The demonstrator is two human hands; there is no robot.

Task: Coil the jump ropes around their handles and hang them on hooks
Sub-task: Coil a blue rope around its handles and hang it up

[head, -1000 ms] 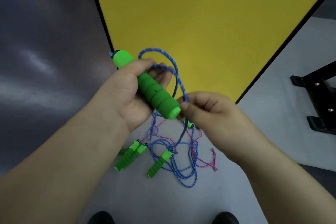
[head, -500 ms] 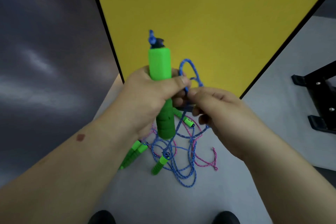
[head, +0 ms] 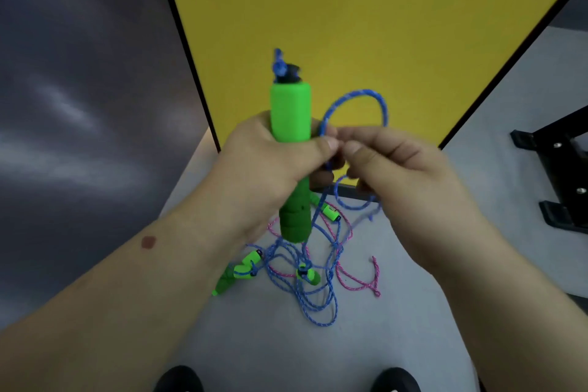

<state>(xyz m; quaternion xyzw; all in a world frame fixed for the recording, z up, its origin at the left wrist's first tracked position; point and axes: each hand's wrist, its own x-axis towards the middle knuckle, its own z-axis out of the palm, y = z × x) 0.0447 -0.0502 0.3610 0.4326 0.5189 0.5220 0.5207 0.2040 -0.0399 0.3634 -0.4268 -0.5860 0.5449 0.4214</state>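
2 hands (head: 334, 169) grip 1 handle (head: 290, 114), 4 on floor (head: 254, 344)

Left hand (head: 270, 165) fist-wrapped, thumb across front; right hand (head: 401, 169) fingers curled in a pinch, thumb tips nearly touching; both forearms raised.

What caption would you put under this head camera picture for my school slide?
Left hand holds a green handle upright while right hand pinches a blue rope loop beside it.
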